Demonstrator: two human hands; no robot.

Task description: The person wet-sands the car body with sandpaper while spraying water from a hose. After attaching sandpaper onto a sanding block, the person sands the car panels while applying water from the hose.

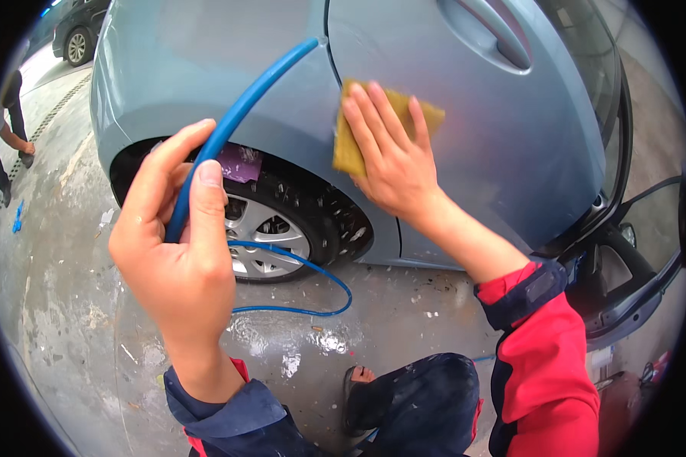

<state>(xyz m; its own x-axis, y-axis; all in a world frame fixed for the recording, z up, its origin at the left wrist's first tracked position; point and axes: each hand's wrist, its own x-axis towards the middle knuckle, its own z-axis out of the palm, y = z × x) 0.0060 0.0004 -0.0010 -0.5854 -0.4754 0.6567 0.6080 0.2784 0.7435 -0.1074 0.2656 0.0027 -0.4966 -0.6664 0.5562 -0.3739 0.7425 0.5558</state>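
Observation:
My left hand (177, 217) grips a blue hose (244, 107), its tip at a seam on the light blue car's fender (168, 68). My right hand (389, 148) holds a folded yellow pad (427, 122) flat against the bodywork by that seam, below and left of the door handle (495, 38); its fingers lie extended on the pad, thumb hidden. A small purple piece (244, 164) sits on top of the front wheel (270, 240), partly behind my left hand. Slack hose loops on the wet floor (297, 381) below the wheel.
Another person (8, 122) stands at the far left edge near a drain strip. A dark car (76, 34) is parked behind. My leg and sandalled foot (358, 388) are below. A loose dark car part (625, 282) and other items are at the right.

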